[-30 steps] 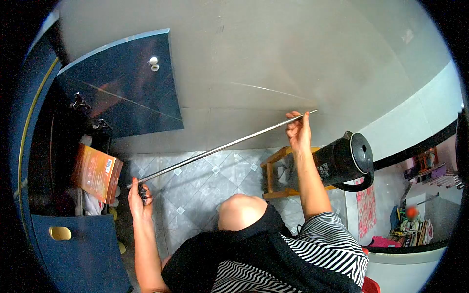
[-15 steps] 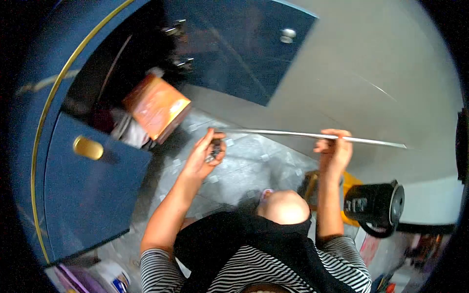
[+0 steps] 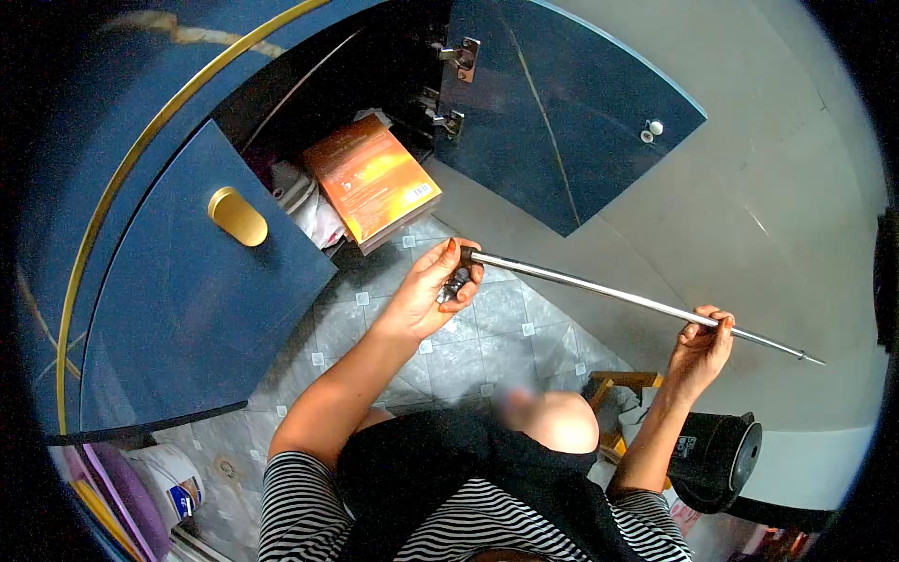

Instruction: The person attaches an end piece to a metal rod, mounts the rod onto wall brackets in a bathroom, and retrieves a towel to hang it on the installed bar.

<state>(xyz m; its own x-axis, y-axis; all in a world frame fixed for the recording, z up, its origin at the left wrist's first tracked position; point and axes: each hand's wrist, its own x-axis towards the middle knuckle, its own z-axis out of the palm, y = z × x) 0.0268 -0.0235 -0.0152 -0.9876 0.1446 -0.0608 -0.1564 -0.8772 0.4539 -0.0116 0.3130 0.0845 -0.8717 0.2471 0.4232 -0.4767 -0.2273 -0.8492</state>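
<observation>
A thin silver metal rod (image 3: 599, 288) slants down to the right between my two hands. My left hand (image 3: 426, 290) grips its black upper end between thumb and fingers. Some small dark, shiny items (image 3: 454, 284) also sit in that palm, too small to name. Near the rod's far end, my right hand (image 3: 702, 354) pinches it, with the narrow tip sticking out beyond the fingers. An orange box (image 3: 373, 183) juts out of the open cabinet, up and left of my left hand.
An open blue cabinet door (image 3: 552, 112) with hinges is at the top. Another blue door (image 3: 187, 300) with a gold handle stands at left. A black kettle (image 3: 716, 459) is by a wooden stool (image 3: 623, 379) at lower right. A white bucket (image 3: 164, 482) stands at lower left.
The view has turned toward the cabinet, which now shows more to the centre. The rod, still in both hands, has gone from rising to the right to sloping down to the right.
</observation>
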